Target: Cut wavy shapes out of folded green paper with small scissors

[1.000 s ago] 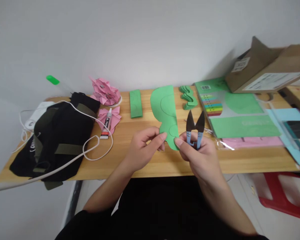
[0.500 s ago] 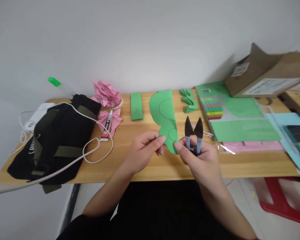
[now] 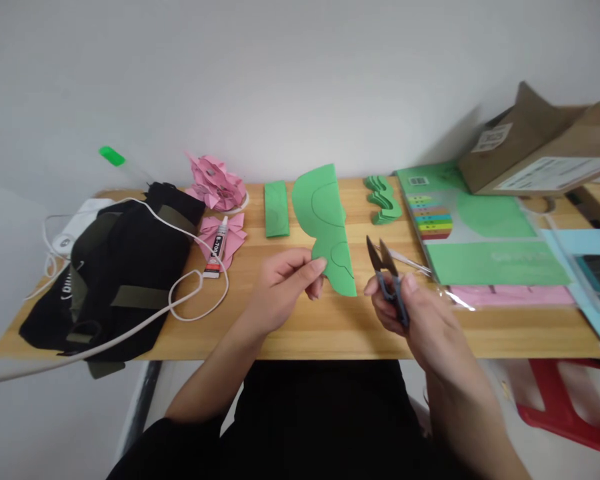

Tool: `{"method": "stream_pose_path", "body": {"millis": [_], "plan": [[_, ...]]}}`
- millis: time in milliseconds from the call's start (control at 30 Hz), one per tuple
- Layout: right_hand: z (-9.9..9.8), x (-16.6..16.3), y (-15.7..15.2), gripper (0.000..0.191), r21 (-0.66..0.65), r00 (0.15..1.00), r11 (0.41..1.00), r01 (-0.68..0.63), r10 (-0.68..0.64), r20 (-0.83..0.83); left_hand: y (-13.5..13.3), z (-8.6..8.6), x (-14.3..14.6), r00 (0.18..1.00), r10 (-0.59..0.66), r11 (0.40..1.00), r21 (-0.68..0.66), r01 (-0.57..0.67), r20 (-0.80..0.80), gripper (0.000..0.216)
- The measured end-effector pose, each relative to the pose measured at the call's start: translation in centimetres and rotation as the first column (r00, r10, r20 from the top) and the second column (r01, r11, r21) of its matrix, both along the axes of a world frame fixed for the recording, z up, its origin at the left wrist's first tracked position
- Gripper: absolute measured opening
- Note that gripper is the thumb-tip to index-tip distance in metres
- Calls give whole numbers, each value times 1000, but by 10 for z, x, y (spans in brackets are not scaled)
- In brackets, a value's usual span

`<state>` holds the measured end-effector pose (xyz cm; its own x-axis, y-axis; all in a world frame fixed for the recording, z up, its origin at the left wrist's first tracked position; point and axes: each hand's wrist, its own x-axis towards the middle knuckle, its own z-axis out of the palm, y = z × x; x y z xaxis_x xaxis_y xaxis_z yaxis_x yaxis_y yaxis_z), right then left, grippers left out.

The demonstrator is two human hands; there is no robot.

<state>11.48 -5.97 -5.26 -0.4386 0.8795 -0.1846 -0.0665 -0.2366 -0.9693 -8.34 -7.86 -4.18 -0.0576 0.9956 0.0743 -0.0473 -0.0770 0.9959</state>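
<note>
My left hand [image 3: 293, 283] pinches the lower left edge of a green folded paper piece [image 3: 325, 213] with a wavy outer edge and curved pencil lines drawn on it. My right hand [image 3: 420, 307] grips a pair of thread snips [image 3: 391, 280], whose dark blades are apart and point up and left, clear of the paper. Behind the paper, a green folded rectangle [image 3: 277, 209] lies to the left, and a stack of cut wavy green strips [image 3: 381, 200] lies to the right.
At left are a black bag [image 3: 125, 273] with a white cable, a pink paper flower [image 3: 217, 183] and a glue tube [image 3: 216, 250] on pink paper. At right lie a green paper pack [image 3: 490, 233], a cardboard box [image 3: 545, 147] and tweezers [image 3: 405, 260].
My right hand has let go of the paper's lower edge and moved a little to the right. The snips have turned in its grip, their blades now tilting left. The left hand keeps its pinch.
</note>
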Motion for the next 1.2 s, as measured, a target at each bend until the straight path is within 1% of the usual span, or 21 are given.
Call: {"method": "stream_pose_path", "body": {"millis": [67,167,233,300,400,533,767,1033,1200], "plan": [[4,3,-3,42,-14,997,997,-73,73,38,1,-1,-2,1000,1,1000,11,-1,8,35],[9,7,-8,40,-33,977,980,-194,197,84,2,1,-3,1000,13,1000,17,-12,-23,35],[10,9,-10,40,-71,961,962,-262,267,70,1,4,-3,997,23,999,28,-21,-75,36],[9,12,-11,41,-130,955,949,-287,294,36,0,7,-3,991,31,999,42,-26,-129,36],[7,14,-11,42,-198,958,939,-282,288,3,0,9,-2,983,33,998,63,-22,-182,37],[9,12,-9,44,-228,956,931,-285,293,0,0,11,-1,977,33,997,69,-19,-209,37],[15,7,-9,47,-249,962,931,-267,273,-10,0,11,1,983,21,997,75,-7,-184,38],[11,6,-8,44,-285,965,923,-259,257,-46,0,11,0,987,26,998,58,-16,-161,38],[10,7,-7,45,-283,964,922,-263,261,-48,0,12,0,988,30,998,54,-22,-153,38]]}}
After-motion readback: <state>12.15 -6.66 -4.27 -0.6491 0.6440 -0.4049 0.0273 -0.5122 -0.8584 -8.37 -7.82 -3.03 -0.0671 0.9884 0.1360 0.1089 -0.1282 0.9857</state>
